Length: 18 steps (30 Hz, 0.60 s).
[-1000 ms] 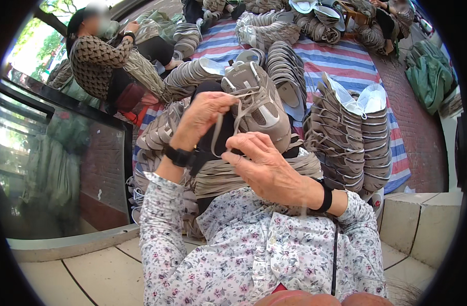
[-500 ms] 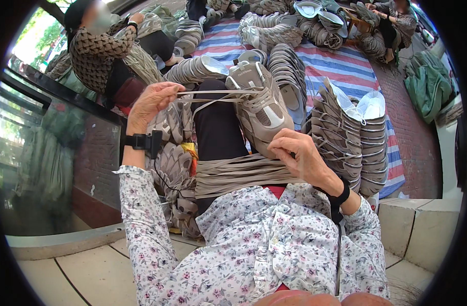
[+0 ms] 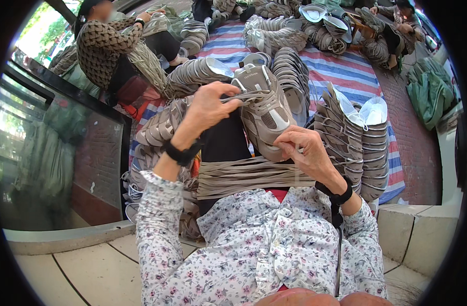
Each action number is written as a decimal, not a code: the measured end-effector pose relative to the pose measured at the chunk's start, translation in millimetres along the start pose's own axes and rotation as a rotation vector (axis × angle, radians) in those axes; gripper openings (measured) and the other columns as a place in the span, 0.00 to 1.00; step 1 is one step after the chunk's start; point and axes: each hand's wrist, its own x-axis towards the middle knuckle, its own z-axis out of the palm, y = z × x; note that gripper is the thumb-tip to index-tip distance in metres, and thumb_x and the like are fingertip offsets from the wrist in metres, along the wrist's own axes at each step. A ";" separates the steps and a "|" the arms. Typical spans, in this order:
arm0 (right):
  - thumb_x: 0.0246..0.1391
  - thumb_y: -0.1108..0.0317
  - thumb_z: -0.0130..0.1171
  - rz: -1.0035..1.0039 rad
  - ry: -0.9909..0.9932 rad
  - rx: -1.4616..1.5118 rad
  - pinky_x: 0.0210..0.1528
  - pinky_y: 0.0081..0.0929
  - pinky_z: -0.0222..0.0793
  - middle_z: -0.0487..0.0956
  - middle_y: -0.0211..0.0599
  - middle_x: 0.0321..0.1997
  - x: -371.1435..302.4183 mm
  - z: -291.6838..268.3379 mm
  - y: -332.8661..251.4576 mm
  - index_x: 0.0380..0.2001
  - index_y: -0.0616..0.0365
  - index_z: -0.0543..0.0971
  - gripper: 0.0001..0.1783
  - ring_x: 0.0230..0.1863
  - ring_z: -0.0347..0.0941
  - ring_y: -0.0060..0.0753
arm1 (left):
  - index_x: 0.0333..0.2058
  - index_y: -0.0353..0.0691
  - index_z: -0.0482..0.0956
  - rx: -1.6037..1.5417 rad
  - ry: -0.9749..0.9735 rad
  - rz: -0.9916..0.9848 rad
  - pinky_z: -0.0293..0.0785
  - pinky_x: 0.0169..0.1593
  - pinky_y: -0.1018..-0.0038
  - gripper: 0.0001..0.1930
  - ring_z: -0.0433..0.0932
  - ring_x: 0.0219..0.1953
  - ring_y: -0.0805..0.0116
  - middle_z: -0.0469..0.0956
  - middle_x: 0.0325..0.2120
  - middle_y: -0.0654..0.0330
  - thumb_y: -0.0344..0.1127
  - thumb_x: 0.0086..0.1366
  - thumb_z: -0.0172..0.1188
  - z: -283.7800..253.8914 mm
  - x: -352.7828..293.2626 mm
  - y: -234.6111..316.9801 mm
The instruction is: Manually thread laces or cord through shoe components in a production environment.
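Note:
A grey-beige sneaker upper [image 3: 266, 109] with mesh panels rests over my dark-trousered leg, its toe toward me. My left hand [image 3: 209, 106] pinches a flat beige shoelace [image 3: 251, 96] close to the lacing on the upper's left side. At the toe, my right hand [image 3: 306, 151] has thumb and fingers pressed together against the edge; whether a lace end is between them cannot be made out. A bundle of loose beige laces [image 3: 251, 178] lies across my lap, below the upper.
Nested stacks of uppers stand to the right [image 3: 353, 145] and beyond the upper [image 3: 290, 76] on a striped sheet [image 3: 340, 71]. More uppers [image 3: 162, 125] lie at my left, beside a glass panel [image 3: 65, 153]. A co-worker [image 3: 108, 48] sits at far left.
My left hand has come in from the left toward the upper, and the stretch of lace it held out is shorter now. My right hand has shifted slightly right, still at the toe.

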 end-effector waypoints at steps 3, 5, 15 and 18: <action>0.54 0.80 0.59 -0.013 0.007 -0.021 0.28 0.21 0.71 0.79 0.37 0.30 -0.8 -4.2 1.0 0.34 0.68 0.81 0.04 0.26 0.77 0.26 | 0.43 0.32 0.81 0.004 0.016 0.083 0.74 0.24 0.79 0.14 0.78 0.22 0.76 0.81 0.32 0.58 0.34 0.61 0.63 21.8 15.0 -10.1; 0.55 0.80 0.59 -0.017 0.009 -0.033 0.28 0.20 0.71 0.79 0.37 0.30 -1.9 -5.4 2.4 0.34 0.68 0.81 0.04 0.26 0.77 0.25 | 0.36 0.30 0.81 0.004 0.037 0.151 0.73 0.23 0.80 0.10 0.75 0.19 0.78 0.79 0.22 0.63 0.33 0.61 0.63 25.4 22.3 -12.9; 0.57 0.81 0.57 0.079 0.012 0.132 0.27 0.16 0.68 0.77 0.33 0.30 14.8 -14.0 0.7 0.34 0.69 0.81 0.05 0.26 0.74 0.19 | 0.33 0.31 0.83 -0.132 -0.013 -0.073 0.70 0.24 0.81 0.10 0.73 0.19 0.80 0.77 0.21 0.64 0.35 0.61 0.64 15.9 21.7 -11.8; 0.57 0.80 0.57 0.064 0.019 0.120 0.27 0.17 0.68 0.77 0.33 0.29 20.4 -11.9 1.0 0.34 0.70 0.81 0.05 0.25 0.74 0.19 | 0.32 0.32 0.83 -0.056 0.002 0.023 0.73 0.29 0.77 0.10 0.76 0.24 0.75 0.79 0.25 0.61 0.35 0.59 0.66 24.7 22.1 -8.9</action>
